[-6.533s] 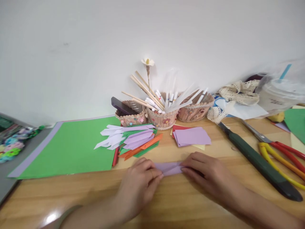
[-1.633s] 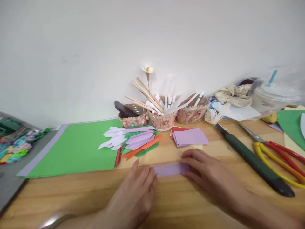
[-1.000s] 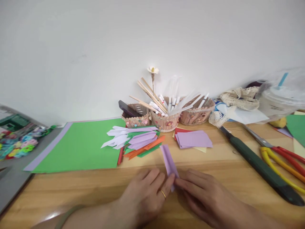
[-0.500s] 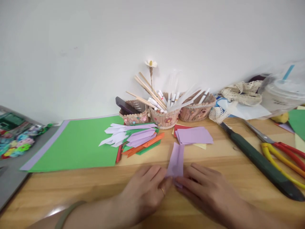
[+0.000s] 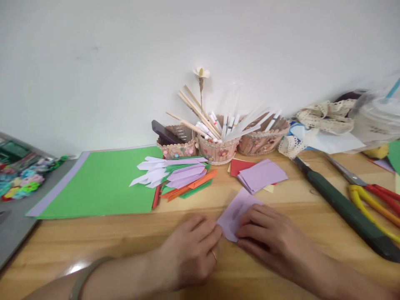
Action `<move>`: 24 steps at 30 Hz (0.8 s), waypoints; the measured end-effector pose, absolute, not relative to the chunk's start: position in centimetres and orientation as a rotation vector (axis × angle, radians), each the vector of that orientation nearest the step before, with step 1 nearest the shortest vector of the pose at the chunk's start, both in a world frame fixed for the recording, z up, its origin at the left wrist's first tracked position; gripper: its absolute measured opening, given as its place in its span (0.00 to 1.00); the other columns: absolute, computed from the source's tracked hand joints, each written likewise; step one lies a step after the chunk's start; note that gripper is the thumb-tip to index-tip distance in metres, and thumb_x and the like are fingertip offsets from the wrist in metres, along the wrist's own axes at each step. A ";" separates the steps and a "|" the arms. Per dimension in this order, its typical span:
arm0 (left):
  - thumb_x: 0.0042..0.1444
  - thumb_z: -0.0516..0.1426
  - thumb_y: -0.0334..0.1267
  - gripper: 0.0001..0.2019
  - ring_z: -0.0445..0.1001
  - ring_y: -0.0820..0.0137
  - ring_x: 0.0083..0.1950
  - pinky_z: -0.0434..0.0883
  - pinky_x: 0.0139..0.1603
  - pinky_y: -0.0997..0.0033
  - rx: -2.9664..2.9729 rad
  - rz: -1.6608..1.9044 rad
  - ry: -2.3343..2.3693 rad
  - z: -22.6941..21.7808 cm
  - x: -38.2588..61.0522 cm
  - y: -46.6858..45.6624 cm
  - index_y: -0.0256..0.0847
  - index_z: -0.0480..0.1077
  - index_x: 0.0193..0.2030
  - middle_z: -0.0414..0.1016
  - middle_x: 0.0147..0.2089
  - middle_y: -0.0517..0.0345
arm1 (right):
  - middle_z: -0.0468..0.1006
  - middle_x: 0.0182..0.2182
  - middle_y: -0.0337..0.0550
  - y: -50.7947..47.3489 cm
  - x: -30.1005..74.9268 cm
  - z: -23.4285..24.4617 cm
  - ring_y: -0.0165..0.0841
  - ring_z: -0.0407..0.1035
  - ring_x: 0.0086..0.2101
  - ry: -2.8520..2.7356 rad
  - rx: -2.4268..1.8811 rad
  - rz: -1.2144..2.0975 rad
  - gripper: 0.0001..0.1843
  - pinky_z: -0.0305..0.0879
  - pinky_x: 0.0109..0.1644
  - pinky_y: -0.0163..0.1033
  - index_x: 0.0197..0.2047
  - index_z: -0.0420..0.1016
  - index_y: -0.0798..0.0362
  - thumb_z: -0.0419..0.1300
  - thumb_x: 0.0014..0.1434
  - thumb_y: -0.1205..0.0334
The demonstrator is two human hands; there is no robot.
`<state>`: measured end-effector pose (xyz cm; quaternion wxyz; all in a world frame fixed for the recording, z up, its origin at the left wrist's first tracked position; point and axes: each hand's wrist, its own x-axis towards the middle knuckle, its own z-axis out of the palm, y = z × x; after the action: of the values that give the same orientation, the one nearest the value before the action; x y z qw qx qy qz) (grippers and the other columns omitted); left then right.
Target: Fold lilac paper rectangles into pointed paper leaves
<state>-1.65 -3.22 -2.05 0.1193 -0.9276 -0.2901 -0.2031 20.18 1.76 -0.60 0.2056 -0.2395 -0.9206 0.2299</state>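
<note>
A small lilac paper lies unfolded on the wooden table between my hands. My left hand, with a ring on one finger, pinches its near left corner. My right hand rests on its right side with the fingers pressing it down. Behind it lies a stack of lilac paper squares over a red sheet. To the left is a pile of folded paper strips in lilac, white, green and orange.
A large green sheet lies at the left. Three decorated baskets with sticks and pens stand by the wall. A long dark knife, scissors, lace and a plastic cup are at the right.
The folded lilac strip was turned from lying sideways to pointing away, then opened out into a wider sheet. Both hands stayed close on its near end.
</note>
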 end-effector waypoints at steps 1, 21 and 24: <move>0.62 0.47 0.25 0.14 0.71 0.67 0.39 0.67 0.44 0.64 -2.708 -0.630 -0.841 -2.1 -1.6 -3.2 0.34 0.73 0.35 0.75 0.38 0.53 | 0.74 0.32 0.41 1.8 20.2 -0.6 0.32 0.65 0.34 -2.561 -0.686 0.677 0.07 0.60 0.37 0.38 0.34 0.73 0.52 0.55 0.62 0.67; 0.63 0.44 0.25 0.15 0.71 0.67 0.35 0.69 0.35 0.67 -2.738 -0.608 -0.882 -2.1 -1.4 -3.7 0.31 0.72 0.37 0.74 0.35 0.50 | 0.69 0.26 0.42 0.8 19.1 -1.9 0.34 0.63 0.28 -2.508 -0.929 0.436 0.08 0.59 0.30 0.37 0.28 0.66 0.53 0.53 0.57 0.71; 0.64 0.40 0.24 0.18 0.71 0.67 0.35 0.70 0.35 0.67 -2.746 -0.607 -0.909 -1.8 -1.3 -3.7 0.30 0.71 0.39 0.73 0.34 0.50 | 0.70 0.26 0.42 0.8 19.1 -1.9 0.33 0.63 0.28 -2.499 -0.932 0.437 0.08 0.59 0.30 0.37 0.28 0.66 0.53 0.53 0.57 0.71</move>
<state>-1.33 -3.74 -1.80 0.0930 -0.9250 -0.3062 -0.2047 19.11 0.79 -1.86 0.2177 -0.3366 -0.9024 0.1579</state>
